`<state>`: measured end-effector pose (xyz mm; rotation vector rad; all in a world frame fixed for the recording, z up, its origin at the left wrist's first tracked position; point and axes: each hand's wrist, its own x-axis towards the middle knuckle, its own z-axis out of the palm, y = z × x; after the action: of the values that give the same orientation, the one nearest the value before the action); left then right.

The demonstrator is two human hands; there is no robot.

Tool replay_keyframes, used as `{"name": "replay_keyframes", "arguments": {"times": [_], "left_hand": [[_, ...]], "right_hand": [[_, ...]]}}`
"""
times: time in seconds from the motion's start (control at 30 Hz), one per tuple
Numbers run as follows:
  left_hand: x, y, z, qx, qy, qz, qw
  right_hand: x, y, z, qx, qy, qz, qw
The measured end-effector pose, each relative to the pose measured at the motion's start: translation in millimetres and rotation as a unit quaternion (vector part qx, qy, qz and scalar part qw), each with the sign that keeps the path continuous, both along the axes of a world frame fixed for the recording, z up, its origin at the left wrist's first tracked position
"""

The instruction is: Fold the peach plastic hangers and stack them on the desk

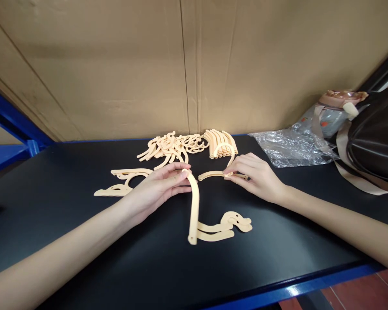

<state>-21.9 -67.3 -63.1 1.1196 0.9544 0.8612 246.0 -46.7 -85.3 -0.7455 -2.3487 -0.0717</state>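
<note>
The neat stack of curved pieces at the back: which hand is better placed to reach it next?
Probably the right hand: it is nearer to the stack than the left hand, though both hold wooden pieces.

Left forearm (74,247) bare, angled from lower left; left hand (158,189) in pinch grip, fingers pointing inward. Right forearm (336,221) bare, from lower right; right hand (255,176) pinching, fingers curled. Hands apart.

head view: one camera worn on the person's head, faces forward and down
bench (287,249): seen from above its near side, runs across lower frame
left hand (163,183), right hand (254,174): mid-frame, fairly near the lens
cardboard wall (116,64): faced beyond bench, farther off, fills most of upper frame
</note>
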Motion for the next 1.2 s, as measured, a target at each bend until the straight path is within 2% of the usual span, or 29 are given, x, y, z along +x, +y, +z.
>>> {"name": "replay_keyframes", "arguments": {"times": [0.13,0.4,0.5,0.57,0.67,0.8,0.93,1.1,1.2], "left_hand": [[1.1,0.3,4.7,-0.019,0.0,0.016,1.0],[6.0,-7.7,9.2,-0.04,0.028,-0.001,0.999],[10.1,-11.8,8.5,-0.004,0.09,-0.003,0.996],[11.3,-14.4,7.6,0.059,0.156,-0.033,0.985],[11.5,-17.8,6.2,0.174,0.279,-0.084,0.941],[11.7,-20.9,3.8,0.26,0.41,-0.111,0.867],[11.1,-21.0,-5.5,0.364,0.449,-0.112,0.809],[9.2,-18.0,-20.1,0.533,0.454,-0.095,0.707],[9.3,-17.1,-21.8,0.561,0.463,-0.1,0.679]], "right_hand": [[0.1,0.0,-0.7,0.003,-0.004,0.002,1.0],[-0.7,0.0,-0.9,0.006,-0.009,0.007,1.0],[-0.4,0.5,-1.9,0.005,-0.011,0.009,1.0],[0.2,1.1,-3.1,0.005,-0.014,0.011,1.0],[0.9,1.6,-4.8,0.004,-0.023,0.017,1.0],[0.7,0.6,-5.9,0.002,-0.029,0.026,0.999],[-0.4,-1.4,-5.2,-0.004,-0.032,0.031,0.999],[-1.8,-2.2,-4.1,0.0,-0.036,0.04,0.999],[-2.3,-2.2,-4.4,0.003,-0.042,0.047,0.998]]}}
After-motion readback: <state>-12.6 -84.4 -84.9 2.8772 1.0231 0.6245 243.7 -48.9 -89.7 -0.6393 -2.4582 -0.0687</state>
